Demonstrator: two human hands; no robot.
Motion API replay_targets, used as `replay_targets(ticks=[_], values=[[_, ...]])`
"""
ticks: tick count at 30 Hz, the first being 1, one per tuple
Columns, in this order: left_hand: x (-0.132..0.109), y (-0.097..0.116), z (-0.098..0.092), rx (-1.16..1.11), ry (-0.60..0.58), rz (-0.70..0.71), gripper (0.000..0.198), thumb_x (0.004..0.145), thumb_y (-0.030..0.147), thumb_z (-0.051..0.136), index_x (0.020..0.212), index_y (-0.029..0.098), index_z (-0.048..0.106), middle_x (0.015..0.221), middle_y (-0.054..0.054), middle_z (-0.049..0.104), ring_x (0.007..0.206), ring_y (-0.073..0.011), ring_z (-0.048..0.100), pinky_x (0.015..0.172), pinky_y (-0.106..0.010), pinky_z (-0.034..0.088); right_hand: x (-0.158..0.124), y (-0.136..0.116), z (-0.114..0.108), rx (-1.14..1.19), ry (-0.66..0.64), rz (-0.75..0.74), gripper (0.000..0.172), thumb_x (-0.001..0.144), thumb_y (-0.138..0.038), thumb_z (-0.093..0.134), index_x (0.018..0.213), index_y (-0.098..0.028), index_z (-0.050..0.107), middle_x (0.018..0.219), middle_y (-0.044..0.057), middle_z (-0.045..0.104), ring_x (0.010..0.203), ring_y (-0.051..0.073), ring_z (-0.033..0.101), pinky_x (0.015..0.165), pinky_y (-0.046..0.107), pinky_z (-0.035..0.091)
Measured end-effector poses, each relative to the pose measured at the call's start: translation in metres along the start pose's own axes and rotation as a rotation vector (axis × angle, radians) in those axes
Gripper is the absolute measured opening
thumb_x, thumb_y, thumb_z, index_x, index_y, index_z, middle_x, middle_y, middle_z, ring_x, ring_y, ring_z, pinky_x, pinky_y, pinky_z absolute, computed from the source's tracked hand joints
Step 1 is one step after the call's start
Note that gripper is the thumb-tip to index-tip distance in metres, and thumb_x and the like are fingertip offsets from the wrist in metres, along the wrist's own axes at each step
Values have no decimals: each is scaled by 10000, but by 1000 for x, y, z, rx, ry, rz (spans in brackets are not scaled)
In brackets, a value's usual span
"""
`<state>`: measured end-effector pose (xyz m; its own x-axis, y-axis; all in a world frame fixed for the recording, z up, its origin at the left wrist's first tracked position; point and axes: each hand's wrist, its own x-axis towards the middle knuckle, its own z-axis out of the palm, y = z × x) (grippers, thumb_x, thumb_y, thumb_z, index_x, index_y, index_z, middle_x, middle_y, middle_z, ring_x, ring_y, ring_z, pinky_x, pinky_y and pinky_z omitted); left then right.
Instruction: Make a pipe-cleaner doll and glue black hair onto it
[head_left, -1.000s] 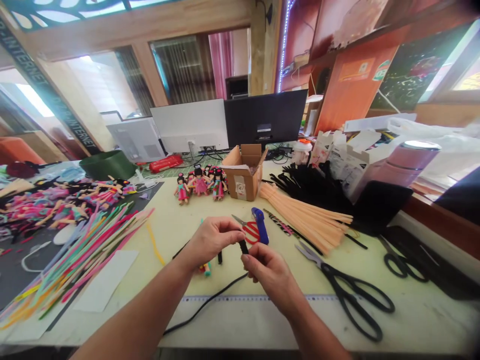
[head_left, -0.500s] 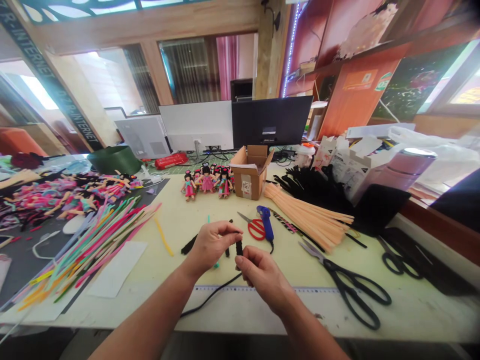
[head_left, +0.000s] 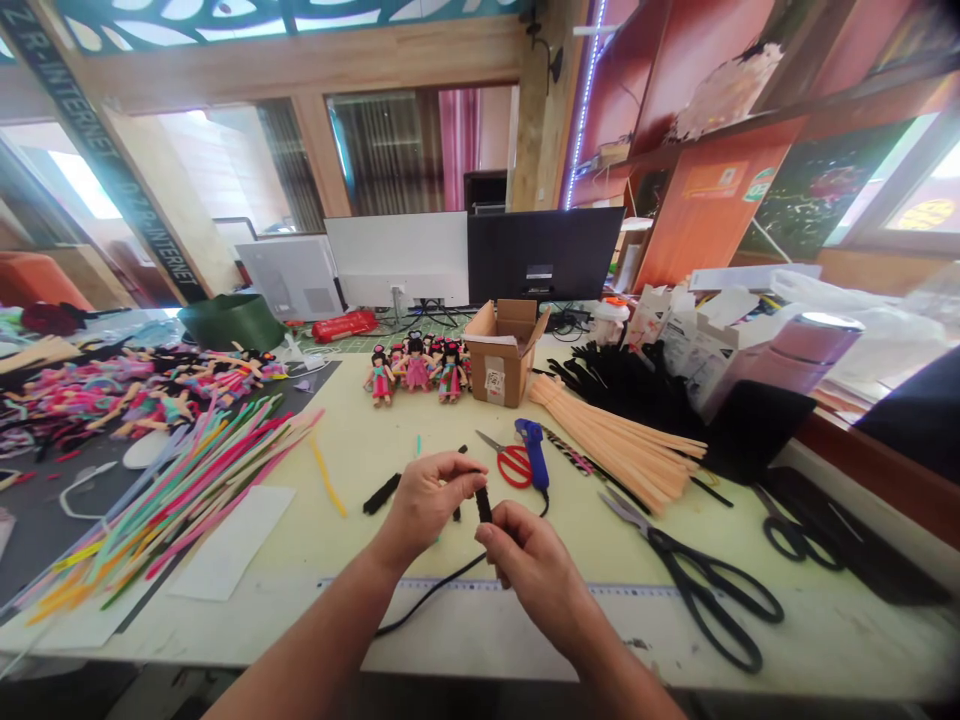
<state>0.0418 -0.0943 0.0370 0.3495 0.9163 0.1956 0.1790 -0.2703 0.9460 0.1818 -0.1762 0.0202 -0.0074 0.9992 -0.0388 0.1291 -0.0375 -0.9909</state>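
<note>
A short black fuzzy strip, twisted like pipe cleaner (head_left: 484, 504), stretches between my two hands above the yellow mat. My left hand (head_left: 430, 497) pinches its upper end with thumb and forefinger. Its lower end is in the closed fingers of my right hand (head_left: 529, 545). Beside my left hand, a black fuzzy piece (head_left: 382, 494) lies on the mat, and another black bit shows partly behind the fingers. Just beyond my hands are red-handled scissors (head_left: 514, 464) and a blue glue gun (head_left: 533, 452).
Several small dolls (head_left: 417, 370) stand by an open cardboard box (head_left: 495, 368). Peach pipe cleaners (head_left: 622, 440) and large black scissors (head_left: 697, 580) lie to the right. Coloured pipe cleaners (head_left: 202, 480) and a paper sheet (head_left: 232, 540) are at left. A ruler strip (head_left: 600, 589) runs along the front.
The black strip has tilted slightly and more of it shows between my hands, as the right hand sits a little lower. The whole view has shifted slightly downward.
</note>
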Motion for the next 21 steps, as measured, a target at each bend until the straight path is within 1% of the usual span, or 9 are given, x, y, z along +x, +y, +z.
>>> replay_targets(ticks=[4, 7, 10, 13, 16, 19, 21], values=[[-1, 0, 0, -47, -34, -52, 247, 754, 352, 683, 883, 148, 739, 723, -42, 699, 630, -135, 594, 596, -239, 465, -3, 2, 0, -59, 7, -12, 257, 858, -353, 505, 657, -211, 433, 564, -47, 453, 523, 105, 419, 509, 240, 329], [-3, 0, 1, -32, -53, -56, 266, 774, 373, 664, 896, 149, 739, 731, -55, 707, 628, -146, 601, 603, -256, 474, -5, 2, 1, -168, 50, -38, 288, 862, -350, 501, 630, -212, 402, 554, -52, 393, 533, 106, 361, 505, 245, 289], [-6, 2, 2, 27, -25, 9, 227, 778, 363, 667, 858, 164, 743, 726, -50, 705, 651, -153, 607, 631, -263, 479, -7, -1, 3, -228, 72, -63, 308, 858, -329, 498, 613, -217, 349, 553, -58, 340, 545, 109, 320, 508, 252, 266], [-9, 4, 4, 62, -2, 115, 183, 801, 331, 651, 842, 174, 735, 742, -44, 701, 699, -157, 622, 671, -260, 476, -9, -6, 6, -208, 40, -70, 302, 859, -317, 481, 617, -222, 328, 553, -60, 333, 541, 109, 311, 506, 253, 265], [-12, 5, 6, 80, 8, 194, 167, 824, 309, 629, 845, 174, 726, 743, -38, 696, 697, -148, 616, 675, -252, 468, -11, -8, 8, -219, 36, -73, 297, 855, -301, 478, 615, -223, 319, 553, -61, 332, 536, 107, 301, 497, 254, 254], [-14, 5, 8, 96, 15, 216, 158, 826, 297, 628, 834, 174, 726, 729, -33, 692, 692, -142, 606, 670, -246, 461, -11, -6, 9, -270, 63, -83, 297, 834, -270, 500, 604, -219, 320, 544, -61, 339, 529, 103, 300, 492, 254, 242], [-14, 4, 9, 77, 7, 184, 150, 814, 292, 640, 829, 172, 729, 728, -32, 694, 700, -143, 609, 670, -245, 461, -12, -4, 9, -253, 79, -80, 302, 818, -270, 531, 594, -214, 337, 533, -60, 355, 520, 97, 314, 486, 246, 251]])
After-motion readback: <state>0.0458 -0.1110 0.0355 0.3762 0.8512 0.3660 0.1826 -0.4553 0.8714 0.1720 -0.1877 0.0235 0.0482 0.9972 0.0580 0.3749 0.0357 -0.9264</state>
